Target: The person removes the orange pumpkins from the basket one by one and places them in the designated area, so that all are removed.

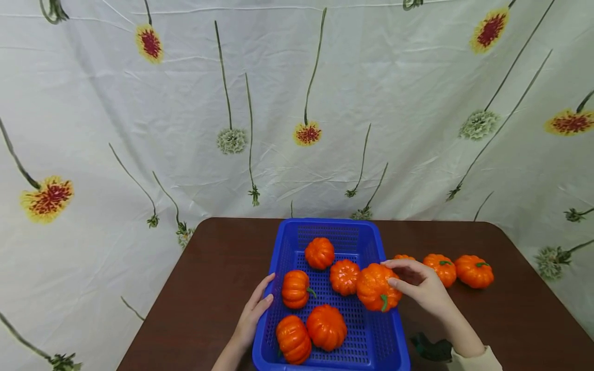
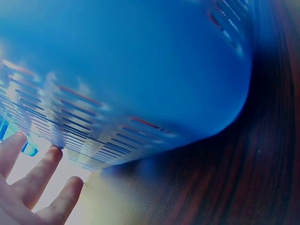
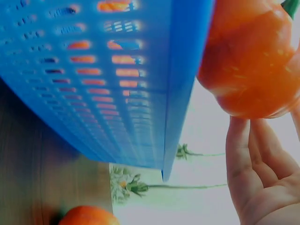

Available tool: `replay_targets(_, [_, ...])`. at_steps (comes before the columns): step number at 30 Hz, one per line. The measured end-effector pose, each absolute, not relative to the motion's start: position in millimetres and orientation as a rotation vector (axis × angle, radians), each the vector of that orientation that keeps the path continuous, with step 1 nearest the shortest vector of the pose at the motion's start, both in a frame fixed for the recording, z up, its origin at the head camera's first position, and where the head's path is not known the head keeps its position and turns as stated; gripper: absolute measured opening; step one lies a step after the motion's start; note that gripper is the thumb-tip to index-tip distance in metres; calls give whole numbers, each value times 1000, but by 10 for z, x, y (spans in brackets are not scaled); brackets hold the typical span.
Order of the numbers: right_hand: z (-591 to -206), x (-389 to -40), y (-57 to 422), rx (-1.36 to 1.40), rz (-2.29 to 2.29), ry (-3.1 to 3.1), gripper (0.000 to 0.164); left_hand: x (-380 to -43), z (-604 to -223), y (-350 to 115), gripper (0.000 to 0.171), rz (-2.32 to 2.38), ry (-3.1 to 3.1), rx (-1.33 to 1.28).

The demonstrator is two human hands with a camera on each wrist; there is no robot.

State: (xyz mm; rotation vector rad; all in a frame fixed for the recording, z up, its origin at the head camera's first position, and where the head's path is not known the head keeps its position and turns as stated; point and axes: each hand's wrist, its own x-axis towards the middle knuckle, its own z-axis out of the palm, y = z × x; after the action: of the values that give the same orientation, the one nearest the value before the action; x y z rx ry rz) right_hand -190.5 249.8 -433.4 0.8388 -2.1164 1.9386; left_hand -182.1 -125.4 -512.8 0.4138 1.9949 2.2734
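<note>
My right hand grips an orange toy pumpkin with a green stem between thumb and fingers, over the right rim of the blue basket. In the right wrist view this pumpkin hangs above the basket's wall, with the fingers on its underside. Inside the basket lie several more pumpkins, among them one at the back and one near the front. My left hand touches the basket's left side with extended fingers; the left wrist view shows its fingers beside the slotted wall.
On the brown table, right of the basket, stand two pumpkins and a third, partly hidden behind my right hand. A dark object is by the right forearm. A flower-patterned white cloth hangs behind the table.
</note>
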Motion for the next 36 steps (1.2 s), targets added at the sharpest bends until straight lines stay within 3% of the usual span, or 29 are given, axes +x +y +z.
replay_targets(18, [-4472,-1704,2912,213,1768,-2313,24,-1810,-5126,-1246,47,2275,2007,390])
replay_targets(36, [-4722,-1542,3292,-99,1919,-2297,25,-1809,-5123,-1244,47,2266,2032,385])
